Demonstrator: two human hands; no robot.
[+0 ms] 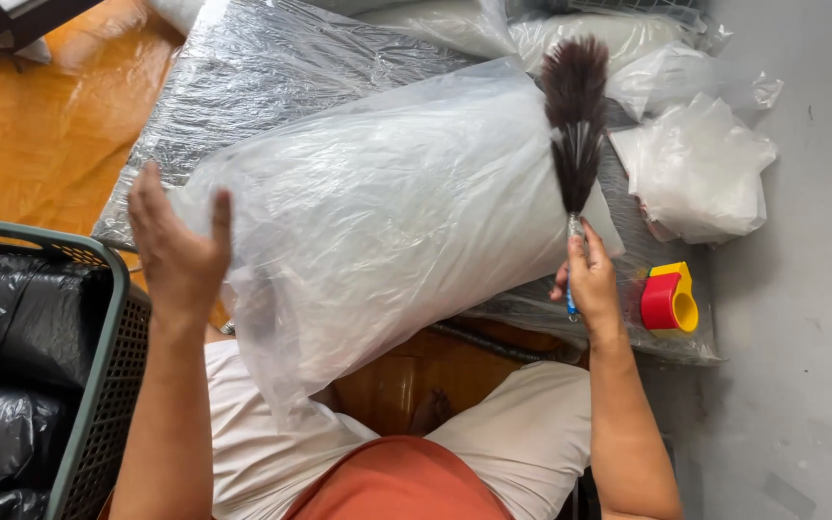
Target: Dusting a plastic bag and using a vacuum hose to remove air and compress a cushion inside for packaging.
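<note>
A large white pillow in a clear plastic bag (387, 212) lies across my lap and the plastic-covered surface in front of me. My left hand (177, 246) grips its left end, fingers spread over the plastic. My right hand (587, 279) holds a small brush (575, 125) by its handle, the dark bristle head pointing up and resting against the bag's right end.
A grey-green basket (98, 366) lined with black plastic stands at my left. A red and yellow tape dispenser (668, 299) sits just right of my right hand. Crumpled clear bags (695, 164) and more bagged pillows (589, 34) lie behind. Orange floor is at the left, grey floor at the right.
</note>
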